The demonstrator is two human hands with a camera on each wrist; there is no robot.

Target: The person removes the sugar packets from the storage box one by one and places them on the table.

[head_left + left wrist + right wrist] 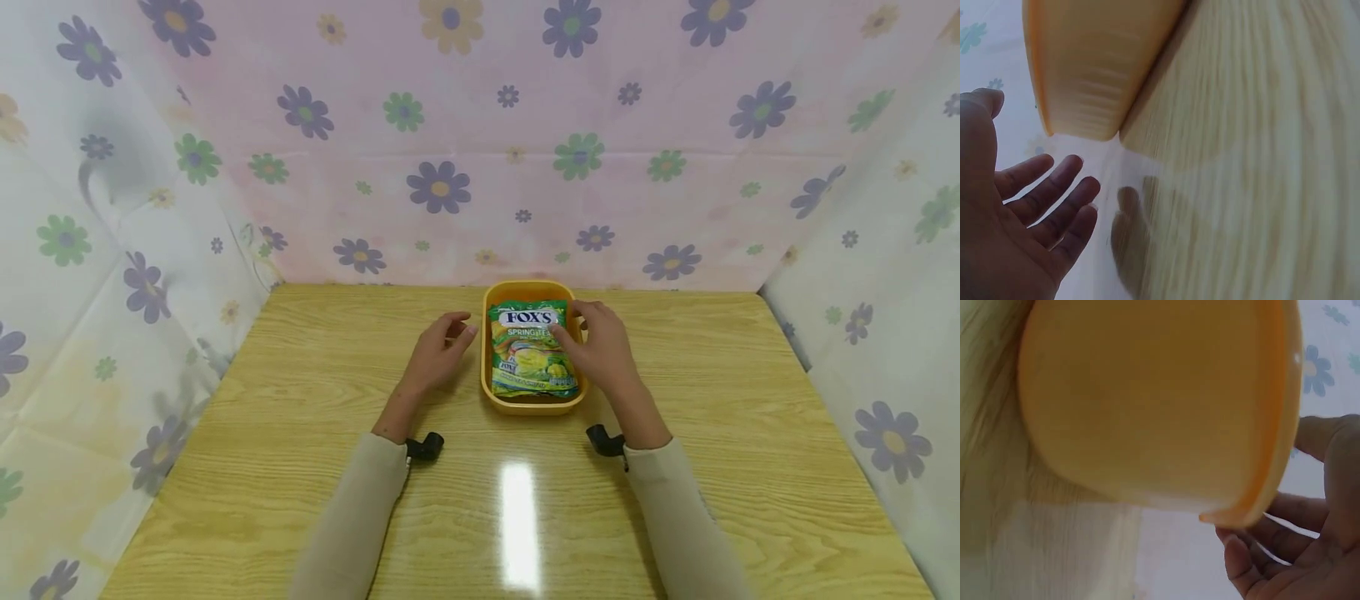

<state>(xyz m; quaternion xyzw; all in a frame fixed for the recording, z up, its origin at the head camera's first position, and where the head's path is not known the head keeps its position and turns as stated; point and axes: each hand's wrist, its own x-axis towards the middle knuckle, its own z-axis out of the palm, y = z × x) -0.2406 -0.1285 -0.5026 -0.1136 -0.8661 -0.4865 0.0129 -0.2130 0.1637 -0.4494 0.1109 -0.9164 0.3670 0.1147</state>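
A yellow plastic tub (534,409) stands on the table toward its back edge. Inside it lies a green bag of Fox's Spring Tea candy (528,354), label facing up. My right hand (603,346) grips the tub's right rim, with the thumb reaching inside over the bag. In the right wrist view, the fingers (1291,528) curl at the outer side of the rim. My left hand (441,352) is apart from the tub on its left, holding nothing. Its fingers (1054,219) are relaxed and spread beside the tub wall (1097,69) in the left wrist view.
The wood-grain table (337,367) reaches back to a pink flowered cloth (495,125). White flowered cloths hang at the left (97,333) and right (885,333). Black wrist devices (425,447) sit at both sleeve cuffs.
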